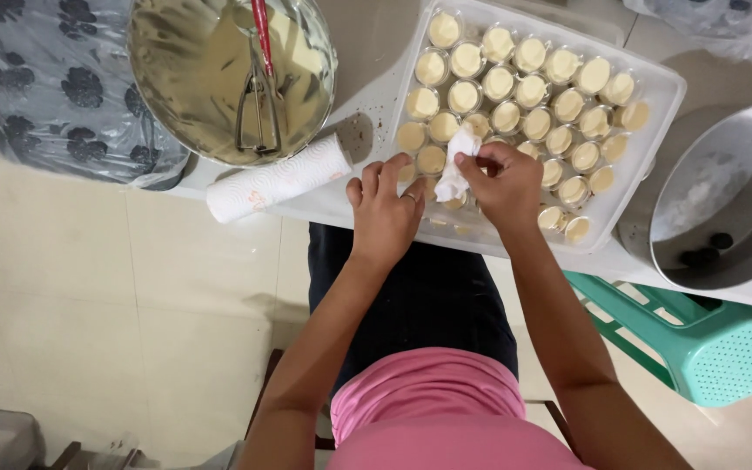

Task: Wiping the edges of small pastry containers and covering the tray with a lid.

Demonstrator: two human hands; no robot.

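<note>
Your right hand (508,181) pinches a soft, light tissue wad (456,165) over the tray's (663,87) near cups, left hand (386,204) loosely curled beside it; grip it gently by its bunched top.

Crumpled white paper towel (453,174): pinched at its top end, hanging down, lower part touching the cups near the tray's front edge. Small clear cups (515,87) hold pale yellow cream, upright, packed tight in slanted rows. White rectangular tray (665,87) sits tilted relative to the table edge, nearly full; the front-left cups are partly hidden.
</note>
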